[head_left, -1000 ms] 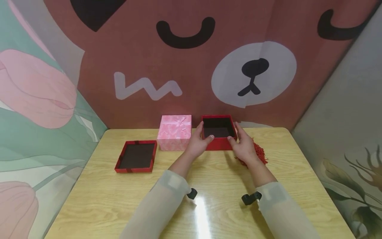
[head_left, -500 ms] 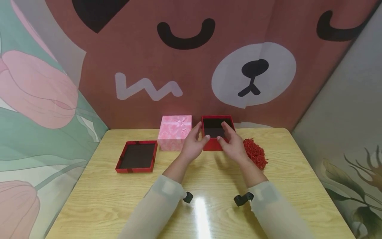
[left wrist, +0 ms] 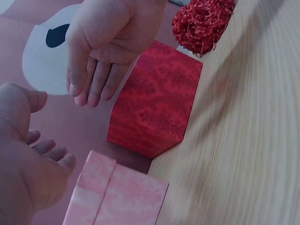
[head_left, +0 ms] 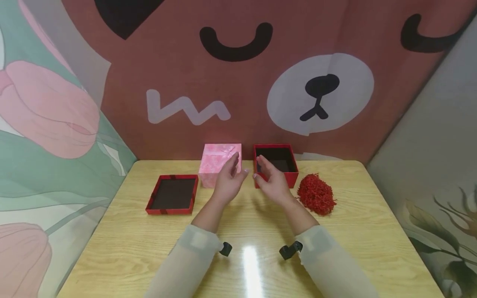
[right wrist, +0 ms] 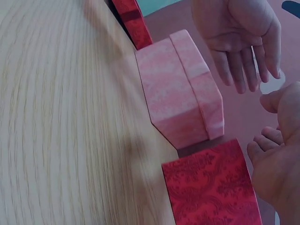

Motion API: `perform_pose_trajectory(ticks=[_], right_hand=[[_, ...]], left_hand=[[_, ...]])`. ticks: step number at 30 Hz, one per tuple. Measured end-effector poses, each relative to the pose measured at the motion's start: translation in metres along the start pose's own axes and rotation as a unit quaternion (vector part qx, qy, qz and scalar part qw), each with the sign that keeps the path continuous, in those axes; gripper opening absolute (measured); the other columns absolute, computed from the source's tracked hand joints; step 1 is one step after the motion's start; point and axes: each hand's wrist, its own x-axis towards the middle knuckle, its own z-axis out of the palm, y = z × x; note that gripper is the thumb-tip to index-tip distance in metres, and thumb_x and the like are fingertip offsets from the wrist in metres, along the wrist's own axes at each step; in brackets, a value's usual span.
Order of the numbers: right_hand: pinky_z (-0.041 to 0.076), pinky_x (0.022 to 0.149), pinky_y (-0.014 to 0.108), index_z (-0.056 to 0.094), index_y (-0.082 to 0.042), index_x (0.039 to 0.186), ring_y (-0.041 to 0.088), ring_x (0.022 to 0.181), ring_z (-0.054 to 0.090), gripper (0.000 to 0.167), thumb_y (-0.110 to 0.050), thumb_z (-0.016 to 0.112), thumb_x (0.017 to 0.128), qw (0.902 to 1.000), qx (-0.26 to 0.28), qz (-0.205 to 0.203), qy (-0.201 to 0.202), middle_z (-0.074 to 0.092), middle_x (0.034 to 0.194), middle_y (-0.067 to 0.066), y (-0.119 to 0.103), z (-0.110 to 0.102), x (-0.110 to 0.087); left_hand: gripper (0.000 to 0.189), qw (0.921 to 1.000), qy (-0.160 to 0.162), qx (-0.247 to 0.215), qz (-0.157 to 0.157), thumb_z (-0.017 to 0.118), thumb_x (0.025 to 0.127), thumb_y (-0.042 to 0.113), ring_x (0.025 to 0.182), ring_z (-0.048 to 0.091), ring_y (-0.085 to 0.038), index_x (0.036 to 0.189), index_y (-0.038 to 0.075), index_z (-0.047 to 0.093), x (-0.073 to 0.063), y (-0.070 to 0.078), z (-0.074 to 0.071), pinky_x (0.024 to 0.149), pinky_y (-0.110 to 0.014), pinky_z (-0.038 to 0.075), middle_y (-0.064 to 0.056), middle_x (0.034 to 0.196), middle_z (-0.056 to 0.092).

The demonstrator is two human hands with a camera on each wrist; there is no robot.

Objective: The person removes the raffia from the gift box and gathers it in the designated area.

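Observation:
In the head view my left hand (head_left: 228,182) hovers in front of the pink gift box (head_left: 208,179), which has its ribboned lid on. The right hand (head_left: 275,185) is in front of the red box (head_left: 292,179), an open-topped box with a dark inside. Both hands hold nothing; their fingers are relaxed and the palms face each other. The left wrist view shows the red box's patterned side (left wrist: 159,98) apart from the fingers. In the right wrist view the pink box (right wrist: 173,84) stands between the red box and the red lid (right wrist: 133,21).
The red lid (head_left: 153,207) lies inside-up at the left of the wooden table (head_left: 123,248). A heap of red shredded paper (head_left: 316,194) lies right of the red box. A wall with a printed bear (head_left: 238,82) rises behind the table.
Both hands have come away from the sides of the red box and moved left, the left one now before the pink box. The red box stays in place, and the shredded paper is uncovered.

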Motion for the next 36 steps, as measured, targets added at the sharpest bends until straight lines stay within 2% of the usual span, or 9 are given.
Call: perform_pose_trajectory(ticks=[6, 10, 14, 20, 26, 33, 36], right_hand=[[0.041, 0.116, 0.041, 0.039, -0.006, 0.160, 0.028, 0.144, 0.047, 0.070, -0.007, 0.071, 0.098, 0.9998, 0.008, -0.011, -0.015, 0.047, 0.158, 0.012, 0.007, 0.012, 0.006], [0.042, 0.115, 0.040, 0.038, -0.010, 0.161, 0.028, 0.143, 0.049, 0.072, -0.009, 0.073, 0.098, 0.9998, -0.005, -0.001, -0.021, 0.048, 0.159, 0.009, 0.005, 0.019, 0.007], [0.042, 0.115, 0.042, 0.037, -0.011, 0.161, 0.032, 0.141, 0.051, 0.074, -0.010, 0.073, 0.097, 0.9994, -0.015, 0.012, -0.028, 0.047, 0.159, 0.008, 0.002, 0.025, 0.009], [0.041, 0.116, 0.042, 0.034, -0.011, 0.163, 0.032, 0.144, 0.047, 0.075, -0.013, 0.072, 0.098, 0.9976, -0.025, 0.031, -0.056, 0.041, 0.163, 0.010, 0.004, 0.033, 0.014], [0.043, 0.115, 0.047, 0.033, -0.005, 0.162, 0.036, 0.145, 0.045, 0.076, -0.013, 0.073, 0.097, 0.9967, -0.036, 0.024, -0.068, 0.039, 0.163, 0.016, 0.010, 0.037, 0.019], [0.045, 0.112, 0.051, 0.033, -0.001, 0.161, 0.041, 0.143, 0.046, 0.079, -0.010, 0.075, 0.094, 0.9960, -0.047, 0.016, -0.074, 0.042, 0.159, 0.023, 0.014, 0.046, 0.025], [0.045, 0.113, 0.049, 0.034, -0.003, 0.161, 0.038, 0.144, 0.045, 0.079, -0.012, 0.075, 0.094, 0.9950, -0.063, 0.019, -0.075, 0.043, 0.159, 0.020, 0.015, 0.050, 0.027]], left_hand=[[0.065, 0.9997, 0.024, 0.001, 0.007, 0.068, 0.101, 0.018, 0.149, 0.038, -0.019, 0.160, 0.016, 0.041, -0.002, -0.002, -0.016, 0.121, -0.033, 0.033, -0.007, 0.163, 0.040], [0.064, 0.9990, 0.045, -0.003, 0.002, 0.069, 0.101, 0.019, 0.150, 0.038, -0.019, 0.159, 0.016, 0.043, -0.003, 0.000, -0.026, 0.121, -0.032, 0.033, -0.003, 0.162, 0.041], [0.062, 0.9975, 0.070, -0.008, 0.005, 0.070, 0.100, 0.016, 0.149, 0.039, -0.021, 0.157, 0.013, 0.046, -0.004, 0.001, -0.037, 0.121, -0.034, 0.035, -0.007, 0.160, 0.044], [0.059, 0.9921, 0.118, 0.041, 0.015, 0.071, 0.099, 0.015, 0.146, 0.043, -0.028, 0.154, 0.013, 0.051, -0.006, -0.009, -0.052, 0.120, -0.042, 0.037, -0.009, 0.156, 0.048], [0.059, 0.9877, 0.139, 0.070, -0.011, 0.071, 0.099, 0.021, 0.140, 0.048, -0.038, 0.154, 0.014, 0.051, -0.007, -0.020, -0.064, 0.110, -0.052, 0.048, -0.008, 0.156, 0.047], [0.062, 0.9853, 0.151, 0.079, -0.017, 0.070, 0.099, 0.020, 0.143, 0.045, -0.034, 0.155, 0.009, 0.047, -0.005, -0.026, -0.073, 0.115, -0.049, 0.043, -0.009, 0.159, 0.043], [0.064, 0.9837, 0.153, 0.087, -0.038, 0.070, 0.099, 0.023, 0.146, 0.041, -0.032, 0.157, 0.011, 0.045, -0.005, -0.027, -0.077, 0.117, -0.051, 0.041, -0.008, 0.160, 0.042]])
